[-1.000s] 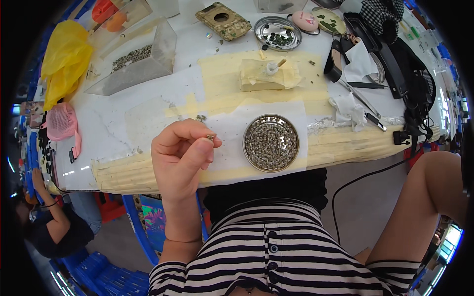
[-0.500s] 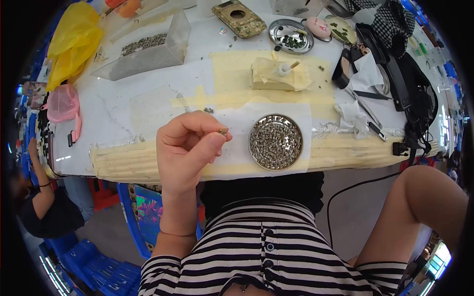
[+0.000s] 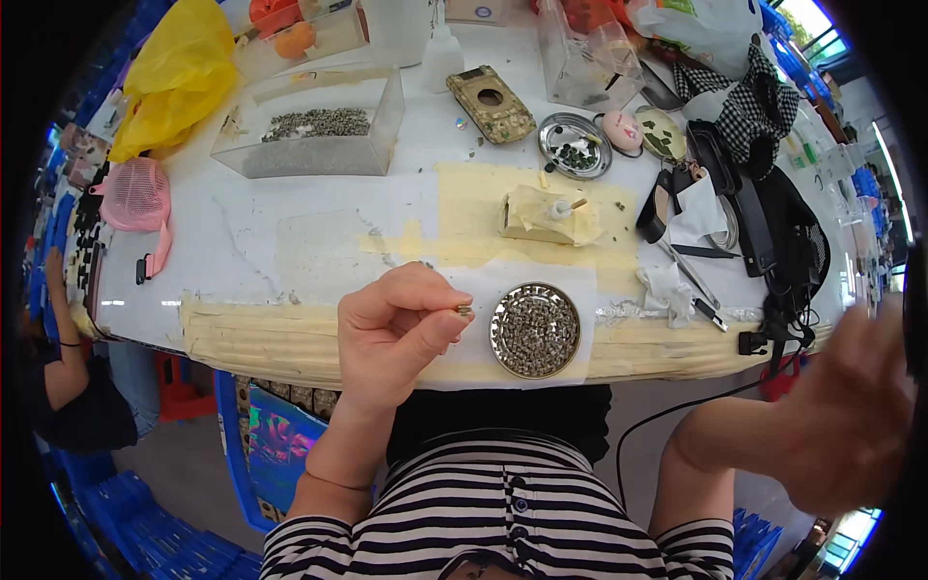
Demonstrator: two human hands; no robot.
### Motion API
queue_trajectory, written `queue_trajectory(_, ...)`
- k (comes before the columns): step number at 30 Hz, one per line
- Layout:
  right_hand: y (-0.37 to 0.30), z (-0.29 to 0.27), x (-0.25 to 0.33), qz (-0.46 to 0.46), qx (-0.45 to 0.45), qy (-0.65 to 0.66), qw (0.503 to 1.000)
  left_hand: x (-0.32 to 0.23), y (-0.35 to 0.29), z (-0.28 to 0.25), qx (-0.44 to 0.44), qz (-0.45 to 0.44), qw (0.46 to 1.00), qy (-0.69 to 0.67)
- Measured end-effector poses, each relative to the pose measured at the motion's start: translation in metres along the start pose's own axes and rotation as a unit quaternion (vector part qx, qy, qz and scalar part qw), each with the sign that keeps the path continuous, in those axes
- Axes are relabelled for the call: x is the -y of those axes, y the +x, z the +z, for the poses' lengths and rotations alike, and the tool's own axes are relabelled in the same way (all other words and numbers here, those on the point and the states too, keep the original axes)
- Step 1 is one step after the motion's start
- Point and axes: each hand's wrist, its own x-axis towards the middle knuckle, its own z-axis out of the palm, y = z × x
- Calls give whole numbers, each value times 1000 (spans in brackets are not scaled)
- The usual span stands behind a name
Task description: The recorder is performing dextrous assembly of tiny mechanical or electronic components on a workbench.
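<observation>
My left hand (image 3: 387,333) is over the table's front edge, thumb and forefinger pinched on a tiny metallic piece (image 3: 465,310). Just to its right stands a round metal dish (image 3: 536,287) filled with many small grey-brown metal pieces (image 3: 532,336). My right hand (image 3: 855,416) is raised at the far right, away from the table and smeared by motion. Its fingers are too blurred to read, and I cannot make out anything in it. A white sheet (image 3: 586,369) lies under the dish.
Behind the dish sits a tape-covered block (image 3: 527,217) bearing a small pot. Farther back are a camouflage model tank hull (image 3: 491,106), an oval metal tray (image 3: 551,159) and a clear box (image 3: 290,162) of small pieces. Tweezers (image 3: 691,275) and black straps lie right; a pink mesh item (image 3: 135,198) lies left.
The view has shifted, showing more of the table's far side. My left hand has come slightly nearer the dish, still pinching the piece. My right hand has swung up into view.
</observation>
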Motion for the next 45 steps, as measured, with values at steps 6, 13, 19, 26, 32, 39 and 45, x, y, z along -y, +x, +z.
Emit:
queue_trajectory(6,-40,75,-106,273,-51,-75,958,6,1,7,25,56,997,47)
queue_trajectory(13,-51,92,-119,340,-66,81,935,3,2,14,13,90,984,154)
queue_trajectory(19,-54,89,-121,374,-81,121,916,-3,4,16,24,111,965,237)
queue_trajectory(26,-52,80,-120,326,-44,8,944,-12,9,18,46,101,944,312)
queue_trajectory(32,-51,74,-119,253,-37,-98,962,-18,14,26,72,160,897,406)
queue_trajectory(39,-51,68,-113,232,1,-161,959,-19,15,28,105,189,865,452)
queue_trajectory(45,-48,67,-110,236,-10,-160,958,-17,18,28,112,172,886,415)
